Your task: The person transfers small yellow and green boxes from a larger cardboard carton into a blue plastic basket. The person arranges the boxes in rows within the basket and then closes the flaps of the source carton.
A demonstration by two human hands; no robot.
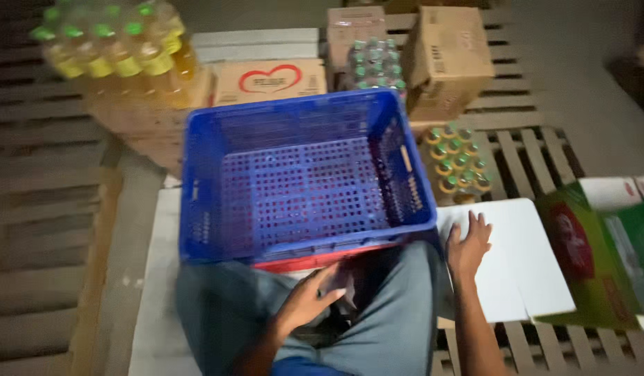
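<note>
Crate (301,177), blue perforated plastic, rectangular and empty, sits on a red crate (315,259) whose edge alone shows, just ahead of the person's knees. Wooden slat pallets (523,150) underneath; cardboard boxes (447,56) and shrink-wrapped packs of yellow oil bottles (113,49) behind, blurred. Left hand (309,301) curls loosely on a dark object (346,306) in the lap, too dim to identify; grip half closed around it. Right hand (468,245) lies flat, fingers spread, grip open, on a white flap (523,264) of a green carton (600,257) cut off at right.

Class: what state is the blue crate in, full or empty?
Empty: the blue crate shows only its bare perforated floor and walls, with nothing lying inside.
</note>
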